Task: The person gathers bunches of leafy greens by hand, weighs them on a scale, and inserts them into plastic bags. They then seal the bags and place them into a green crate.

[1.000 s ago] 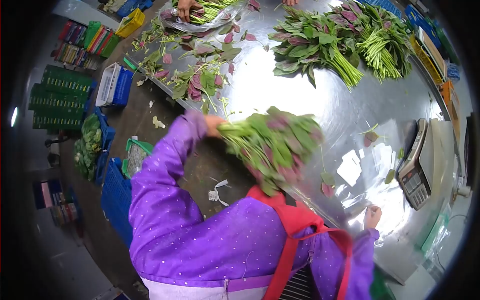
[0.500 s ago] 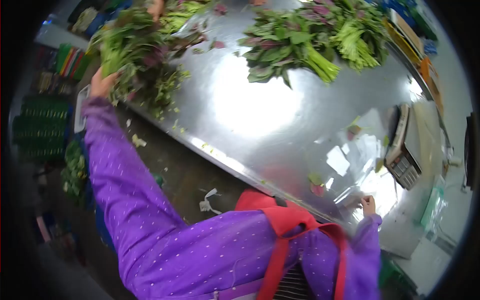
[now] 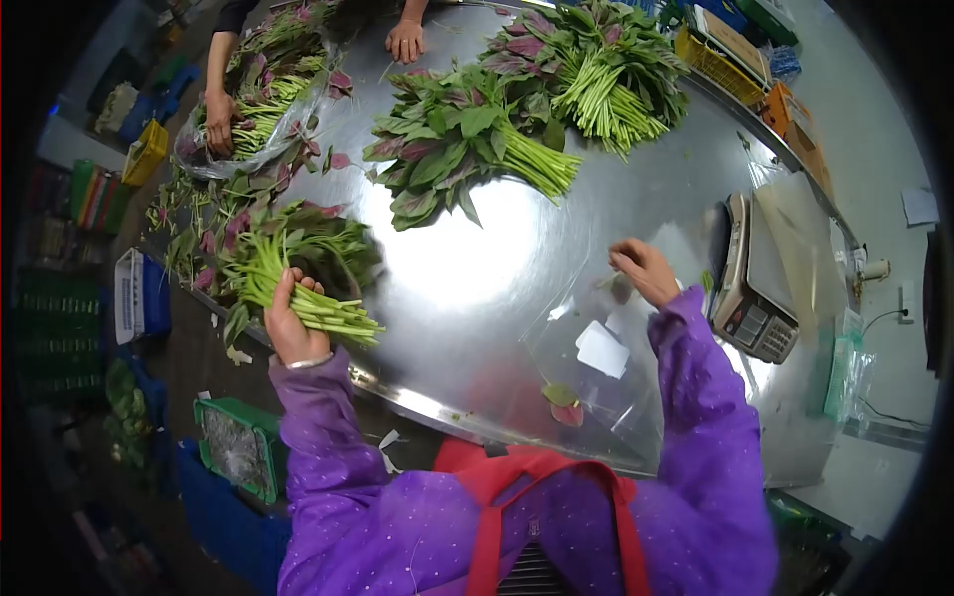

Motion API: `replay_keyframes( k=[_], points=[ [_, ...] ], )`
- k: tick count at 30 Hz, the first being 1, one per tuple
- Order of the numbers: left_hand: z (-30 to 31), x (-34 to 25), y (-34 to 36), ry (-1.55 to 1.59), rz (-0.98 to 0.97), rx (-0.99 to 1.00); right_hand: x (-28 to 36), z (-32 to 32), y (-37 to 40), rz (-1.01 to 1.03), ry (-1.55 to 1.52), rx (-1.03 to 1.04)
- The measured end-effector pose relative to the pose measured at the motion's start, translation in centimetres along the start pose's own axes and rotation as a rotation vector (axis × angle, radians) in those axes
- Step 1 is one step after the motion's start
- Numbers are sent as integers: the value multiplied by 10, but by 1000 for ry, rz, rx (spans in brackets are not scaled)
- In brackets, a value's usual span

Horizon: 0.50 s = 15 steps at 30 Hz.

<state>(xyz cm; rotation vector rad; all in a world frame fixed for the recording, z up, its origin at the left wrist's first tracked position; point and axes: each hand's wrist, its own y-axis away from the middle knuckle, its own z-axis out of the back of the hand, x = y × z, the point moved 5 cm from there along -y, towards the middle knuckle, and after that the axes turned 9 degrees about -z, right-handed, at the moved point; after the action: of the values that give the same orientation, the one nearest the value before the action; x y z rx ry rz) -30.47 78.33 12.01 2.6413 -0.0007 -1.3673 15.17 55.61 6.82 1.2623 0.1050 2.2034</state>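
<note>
My left hand (image 3: 293,323) is closed round the stems of a bunch of amaranth greens (image 3: 263,268), near the table's front left edge. The cut stem ends point right, and green and purple leaves spread behind. My right hand (image 3: 646,270) hovers over the metal table (image 3: 457,343), its fingertips pinched together; anything between them is too small to make out. Below it lie a clear plastic sheet (image 3: 636,412), white paper pieces (image 3: 601,350) and a loose leaf (image 3: 563,405). Two further amaranth bunches (image 3: 477,144) (image 3: 616,84) rest at the back middle.
Another person's hands (image 3: 221,121) (image 3: 405,40) are across the table, one in a plastic bag of greens (image 3: 268,129). Loose leaves lie at the left. A weighing scale (image 3: 760,333) stands at the right, and a green crate (image 3: 238,447) is below the front edge.
My left hand has brought its bunch right and nearer to me, turning its stems rightward. My right hand has moved away from my body, up and left over the table. The view has shifted.
</note>
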Motion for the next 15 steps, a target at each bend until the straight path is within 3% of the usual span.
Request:
replay_keyframes(
  k=[3,7,10,11,12,13,15],
  points=[
    [-42,-18,15,-68,-344,-18,53,-7,-56,132,-2,12],
    [-76,35,23,-104,-263,-47,74,-18,-156,220,62,-17],
    [-92,118,43,-30,-55,-31,59,-35,-223,282,232,-131],
    [-90,150,47,-145,-44,16,53,-41,-237,262,316,-147],
    [-99,179,53,-12,55,-76,45,-48,-251,241,402,-159],
    [-100,207,56,-43,130,-55,35,-54,-266,226,453,-127],
    [-108,251,55,-29,97,-98,33,-59,-276,184,391,-17]
  ],
)
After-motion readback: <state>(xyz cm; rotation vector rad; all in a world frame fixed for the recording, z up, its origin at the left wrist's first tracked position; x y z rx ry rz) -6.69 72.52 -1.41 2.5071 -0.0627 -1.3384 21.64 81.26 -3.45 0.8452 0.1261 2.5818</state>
